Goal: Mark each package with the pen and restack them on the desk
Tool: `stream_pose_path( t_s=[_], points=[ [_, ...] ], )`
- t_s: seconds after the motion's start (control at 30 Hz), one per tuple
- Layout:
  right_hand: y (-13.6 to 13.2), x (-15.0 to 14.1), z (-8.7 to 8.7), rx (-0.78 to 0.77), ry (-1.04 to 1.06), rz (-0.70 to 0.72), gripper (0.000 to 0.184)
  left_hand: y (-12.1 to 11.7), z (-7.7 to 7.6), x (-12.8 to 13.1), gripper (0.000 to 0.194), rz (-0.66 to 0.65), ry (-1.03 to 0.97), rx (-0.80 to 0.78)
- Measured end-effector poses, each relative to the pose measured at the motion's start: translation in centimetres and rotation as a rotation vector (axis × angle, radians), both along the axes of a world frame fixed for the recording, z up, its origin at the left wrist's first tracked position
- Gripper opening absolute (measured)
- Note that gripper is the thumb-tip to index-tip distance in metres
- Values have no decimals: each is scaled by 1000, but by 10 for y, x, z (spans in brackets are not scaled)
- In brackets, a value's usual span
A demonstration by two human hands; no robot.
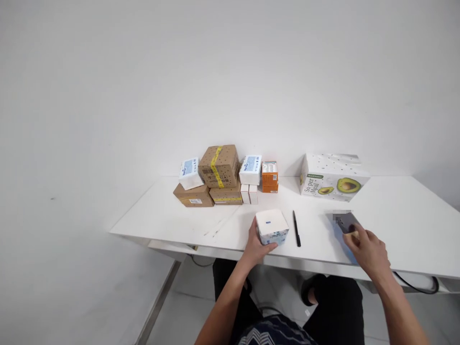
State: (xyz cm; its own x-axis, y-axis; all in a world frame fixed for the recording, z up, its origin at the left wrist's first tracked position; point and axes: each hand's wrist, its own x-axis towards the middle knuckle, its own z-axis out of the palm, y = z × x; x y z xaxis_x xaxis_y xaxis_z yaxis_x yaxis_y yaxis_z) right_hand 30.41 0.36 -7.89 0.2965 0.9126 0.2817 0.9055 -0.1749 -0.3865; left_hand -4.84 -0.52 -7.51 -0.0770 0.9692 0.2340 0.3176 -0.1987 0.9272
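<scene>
My left hand (256,245) is closed around the left and front sides of a small white box (272,221) with a blue pattern low on its sides, which rests near the table's front edge. A black pen (296,229) lies to the right of this box. Farther right, my right hand (370,251) is closed over a dark grey and blue flat thing (344,219), partly blurred. Between the fingers shows a small pale yellow piece (354,235), whose kind I cannot make out.
Cardboard boxes (220,165) with yellow tape, white blue-labelled packs (250,165) and an orange box (270,177) stand along the wall. A white carton (332,177) with avocado pictures sits at the back right of the white table (402,211). Below the table hangs a black cable (419,289).
</scene>
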Motion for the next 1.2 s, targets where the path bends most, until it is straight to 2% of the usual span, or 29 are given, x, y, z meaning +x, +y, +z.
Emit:
stream_pose_path(
  t_s=[0.07, 0.13, 0.27, 0.4, 0.5, 0.57, 0.7, 0.83, 0.93, 1.03, 1.1, 1.2],
  points=[
    [4, 9, -14, 7, -144, 26, 55, 5, 2, 0, 86, -55, -40, -16],
    [6, 15, -23, -17, -204, 52, 54, 12, 10, 0, 82, -49, 33, 4],
    [8, 19, -27, -90, -200, 59, 53, 38, 37, 2, 84, 15, 391, 67],
    [6, 15, -25, -92, -195, 29, 53, 81, 61, 14, 80, -39, 778, 173],
    [0, 14, -26, -5, -202, 14, 52, 111, 64, 23, 72, -58, 947, 274],
    [-4, 16, -26, 89, -205, 30, 49, 124, 58, 27, 60, 0, 980, 300],
    [-9, 25, -22, 221, -204, 64, 43, 140, 42, 29, 36, 74, 961, 279],
    [-5, 28, -10, 260, -182, 85, 44, 145, 38, 30, 37, 45, 859, 248],
    [7, 25, 3, 297, -129, 134, 41, 141, 43, 38, 41, 20, 729, 221],
    [27, 22, 24, 323, -25, 127, 45, 138, 53, 57, 42, -36, 556, 196],
    [47, 22, 44, 320, 108, 49, 53, 143, 61, 77, 43, -94, 412, 160],
    [87, 24, 73, 288, 381, -100, 67, 164, 75, 113, 45, -170, 155, 35]
  ],
)
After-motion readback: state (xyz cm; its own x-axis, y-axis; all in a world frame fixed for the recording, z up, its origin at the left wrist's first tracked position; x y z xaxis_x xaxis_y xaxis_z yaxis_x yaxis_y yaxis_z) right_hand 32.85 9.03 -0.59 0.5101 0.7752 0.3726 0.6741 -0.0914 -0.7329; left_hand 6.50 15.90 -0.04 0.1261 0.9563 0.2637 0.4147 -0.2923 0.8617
